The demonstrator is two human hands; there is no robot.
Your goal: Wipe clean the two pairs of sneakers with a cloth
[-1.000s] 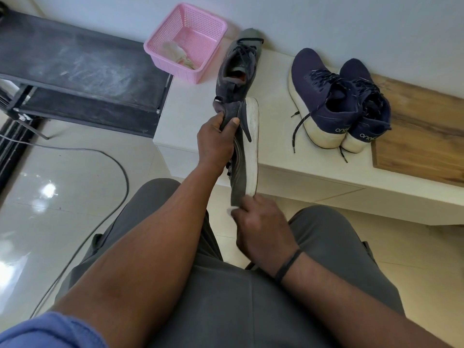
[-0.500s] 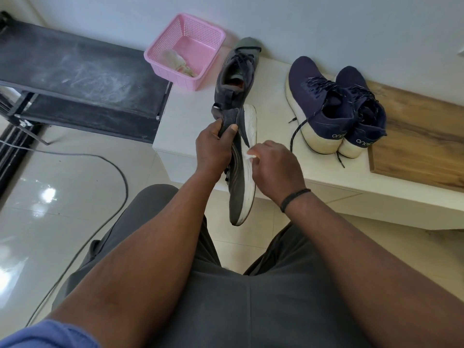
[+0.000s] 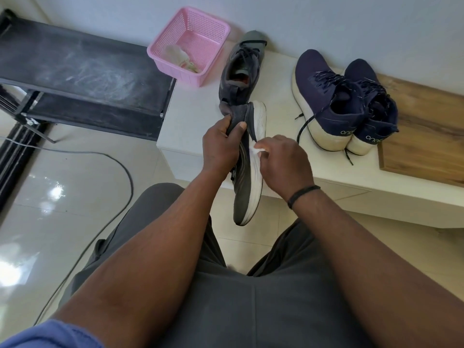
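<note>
Over your lap, just in front of the white surface (image 3: pixel 200 126), your left hand (image 3: pixel 221 149) grips the heel end of a grey sneaker (image 3: pixel 247 187), fingers and thumb curled round its collar, holding it on its side with the white sole turned to the right and the toe pointing down toward your knees. Your right hand (image 3: pixel 283 167) pinches a small white cloth (image 3: pixel 256 151) and presses it against the sole's edge near the middle of the shoe. Behind it, the other grey sneaker (image 3: pixel 242 71) stands upright on the surface, toe toward the wall. To the right, the pair of navy sneakers (image 3: pixel 344 101) sits side by side, touching, heels toward you, partly beside a wooden board (image 3: pixel 426 136). A pink basket (image 3: pixel 190 43) with a crumpled pale rag inside rests at the surface's left end, next to a dark, dusty shelf (image 3: pixel 82 74). A cable (image 3: pixel 118 167) loops over the tiled floor.
</note>
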